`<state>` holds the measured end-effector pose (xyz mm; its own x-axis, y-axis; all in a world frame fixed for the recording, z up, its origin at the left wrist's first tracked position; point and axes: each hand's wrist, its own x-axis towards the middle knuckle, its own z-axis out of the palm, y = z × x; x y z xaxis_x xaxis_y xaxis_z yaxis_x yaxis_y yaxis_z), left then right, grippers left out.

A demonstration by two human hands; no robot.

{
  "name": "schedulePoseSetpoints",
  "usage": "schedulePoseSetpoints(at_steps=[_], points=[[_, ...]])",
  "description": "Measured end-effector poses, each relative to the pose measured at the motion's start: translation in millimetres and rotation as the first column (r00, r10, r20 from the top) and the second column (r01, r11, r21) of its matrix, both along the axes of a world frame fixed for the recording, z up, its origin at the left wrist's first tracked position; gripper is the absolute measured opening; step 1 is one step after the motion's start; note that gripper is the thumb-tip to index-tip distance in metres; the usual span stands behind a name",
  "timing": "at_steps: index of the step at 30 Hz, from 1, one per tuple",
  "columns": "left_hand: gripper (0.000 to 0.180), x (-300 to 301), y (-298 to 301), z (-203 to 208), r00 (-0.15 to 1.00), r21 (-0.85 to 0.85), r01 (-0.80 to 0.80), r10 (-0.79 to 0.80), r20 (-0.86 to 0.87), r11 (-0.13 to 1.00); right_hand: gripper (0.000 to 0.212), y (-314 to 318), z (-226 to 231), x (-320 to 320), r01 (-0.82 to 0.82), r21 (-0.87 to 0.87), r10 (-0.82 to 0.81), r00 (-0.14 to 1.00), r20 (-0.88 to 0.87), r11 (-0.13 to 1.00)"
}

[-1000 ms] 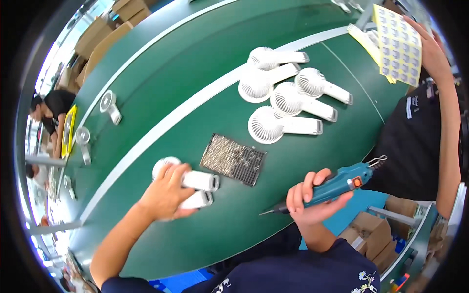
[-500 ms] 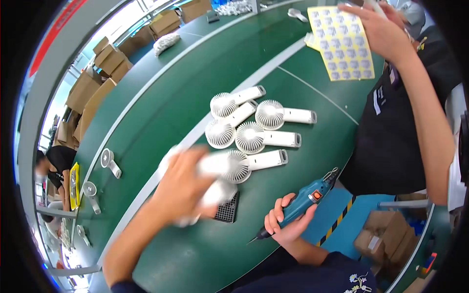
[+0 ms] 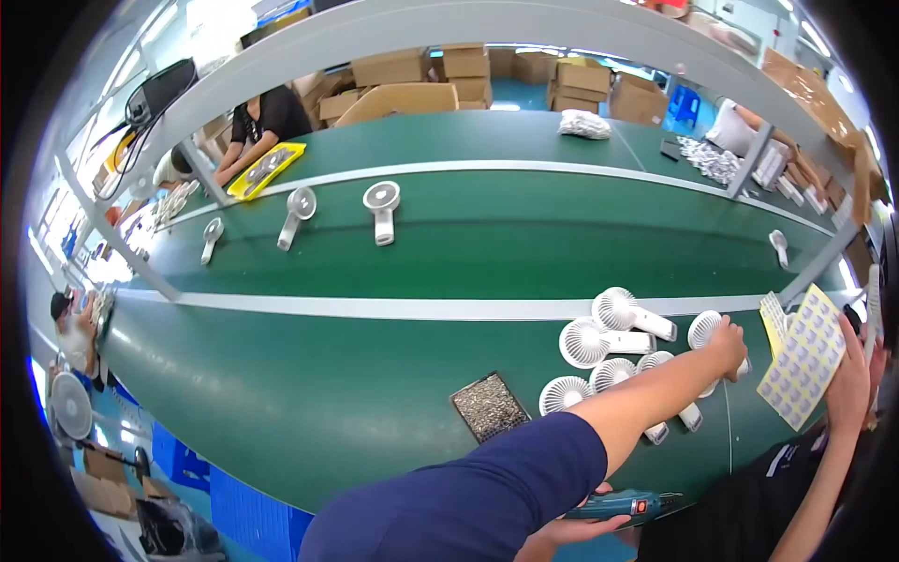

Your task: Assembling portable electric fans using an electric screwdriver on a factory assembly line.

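My left arm reaches across the bench to the right, and my left hand [image 3: 728, 347] is closed around the handle of a white handheld fan [image 3: 705, 329]. Just left of it lie several more white handheld fans, one at the back [image 3: 615, 308] and another in front of that [image 3: 584, 343]; my forearm covers parts of the nearest ones. Low in the picture, partly behind my left sleeve, my right hand [image 3: 582, 530] grips a teal electric screwdriver [image 3: 618, 506]. A black tray of small screws [image 3: 489, 406] sits left of the fans.
At the right, a co-worker's hand [image 3: 847, 379] holds a yellow sticker sheet [image 3: 802, 358]. Beyond a grey divider strip [image 3: 393, 308], handheld fans [image 3: 382, 211] lie on the green belt [image 3: 468, 234]. A grey frame post [image 3: 819, 260] stands near the sticker sheet.
The view has swung left. My left hand has moved from near the screw tray, where it blurred over white fans, to a fan at the group's right side. My right hand keeps the screwdriver.
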<state>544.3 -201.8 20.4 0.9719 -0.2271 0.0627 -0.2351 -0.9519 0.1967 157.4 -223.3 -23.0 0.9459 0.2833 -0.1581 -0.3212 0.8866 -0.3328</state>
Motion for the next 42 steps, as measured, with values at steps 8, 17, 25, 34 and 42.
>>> schedulePoseSetpoints(at_steps=[8,17,25,34,42], points=[[0.039,-77,133,69,0.864,-0.376,0.177,0.039,0.502,0.910,0.085,-34,11,12,-0.008,0.039,0.004,0.994,0.109,0.999],[0.059,-392,597,-28,-0.054,-0.140,-0.986,0.606,0.794,0.095,0.082,-26,12,-6,-0.076,0.081,0.076,0.997,0.006,0.994],[0.067,-548,696,-23,-0.028,-0.048,-0.999,0.980,0.198,-0.019,0.078,-26,12,-4,-0.059,-0.070,0.063,0.997,0.051,0.996],[0.079,-445,587,5,0.067,0.056,-0.996,0.995,0.070,0.063,0.080,-13,11,6,-0.100,-0.029,0.102,0.992,0.068,0.995],[0.046,-289,497,-2,0.161,-0.235,-0.961,0.986,-0.036,0.148,0.062,60,24,69,-0.819,0.096,0.786,0.570,0.240,0.565]])
